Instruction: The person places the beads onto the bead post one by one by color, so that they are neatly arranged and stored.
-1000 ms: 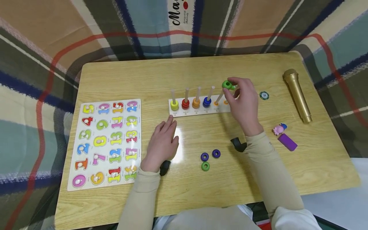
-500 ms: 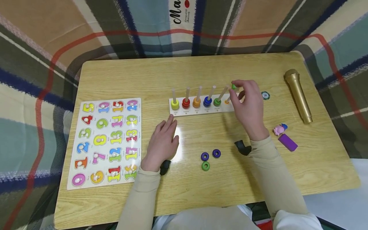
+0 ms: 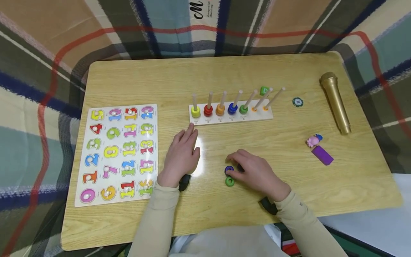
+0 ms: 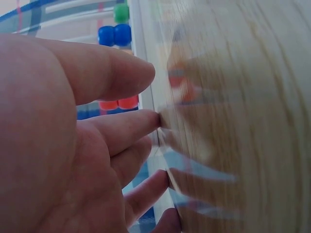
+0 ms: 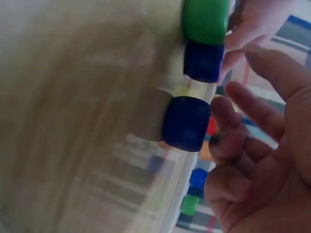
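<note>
My right hand (image 3: 257, 172) is low over the table, its thumb and forefinger apart beside a dark blue ring (image 3: 228, 169); nothing shows in its grasp. A green ring (image 3: 229, 181) lies just in front. A second dark blue ring (image 5: 187, 124) shows in the right wrist view, mostly hidden by the hand in the head view. Flat on the table, my left hand (image 3: 181, 156) has straight fingers, tips at the near left corner of the white peg board (image 3: 208, 121). Yellow, red, orange, blue and green rings sit on the board's pegs; the two rightmost pegs bear no ring.
A number puzzle board (image 3: 99, 202) lies at the left. Behind the pegs is a green block (image 3: 264, 90). Rightward are a round chip (image 3: 297, 102), a gold microphone (image 3: 335, 103), a pink figurine (image 3: 313, 140) and a purple block (image 3: 322, 155).
A green ring went from my right hand onto the fifth peg. That hand then came back from the peg board to the loose rings. The left hand stays put.
</note>
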Demonstrator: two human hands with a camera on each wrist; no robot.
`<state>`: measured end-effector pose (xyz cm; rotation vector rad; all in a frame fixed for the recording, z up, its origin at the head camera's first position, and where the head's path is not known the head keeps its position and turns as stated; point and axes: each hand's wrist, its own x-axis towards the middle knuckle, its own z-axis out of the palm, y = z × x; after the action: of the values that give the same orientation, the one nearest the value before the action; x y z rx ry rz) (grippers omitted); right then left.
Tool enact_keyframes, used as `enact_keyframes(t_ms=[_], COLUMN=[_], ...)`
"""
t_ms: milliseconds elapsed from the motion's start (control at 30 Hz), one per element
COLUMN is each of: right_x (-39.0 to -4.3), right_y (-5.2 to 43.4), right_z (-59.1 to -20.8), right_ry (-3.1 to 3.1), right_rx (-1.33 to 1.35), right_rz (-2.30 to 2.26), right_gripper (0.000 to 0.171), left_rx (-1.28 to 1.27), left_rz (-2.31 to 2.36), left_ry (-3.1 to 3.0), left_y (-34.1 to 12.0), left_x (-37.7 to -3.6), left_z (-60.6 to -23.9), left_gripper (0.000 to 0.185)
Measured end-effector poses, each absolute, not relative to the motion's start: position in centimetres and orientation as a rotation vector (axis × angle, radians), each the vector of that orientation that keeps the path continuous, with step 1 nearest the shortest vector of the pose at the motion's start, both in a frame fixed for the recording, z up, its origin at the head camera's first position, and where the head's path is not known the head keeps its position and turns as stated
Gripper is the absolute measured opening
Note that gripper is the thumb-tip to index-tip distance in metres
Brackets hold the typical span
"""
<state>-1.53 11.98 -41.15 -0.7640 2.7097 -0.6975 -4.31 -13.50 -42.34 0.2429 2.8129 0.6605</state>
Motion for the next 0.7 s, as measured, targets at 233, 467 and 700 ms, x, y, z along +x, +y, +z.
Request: enact_keyframes(t_ms=[233,467,700], right_x=[-0.3,-0.5,-4.4], right_y=[12.5,13.2,15.6], right_z=[-41.9,-41.9,-40.5], right_ry=[2.614,2.676,2.944], right_rx=[-1.101,-1.077,-0.679], right_rz=[-0.626,-0.659,-1.226], right_gripper=[0.038,0.024,0.037], left_rx=[0.238,0.242,0.234], left_rz=[0.658,0.656,0.663], left_ry=[2.808,2.807,2.805], left_y=[-13.5,-13.5,-13.5], left_x=[-4.3,-4.3,-4.2], left_z=[-42.2,-42.2,-42.3], left_gripper=[0.06,0.06,0.06])
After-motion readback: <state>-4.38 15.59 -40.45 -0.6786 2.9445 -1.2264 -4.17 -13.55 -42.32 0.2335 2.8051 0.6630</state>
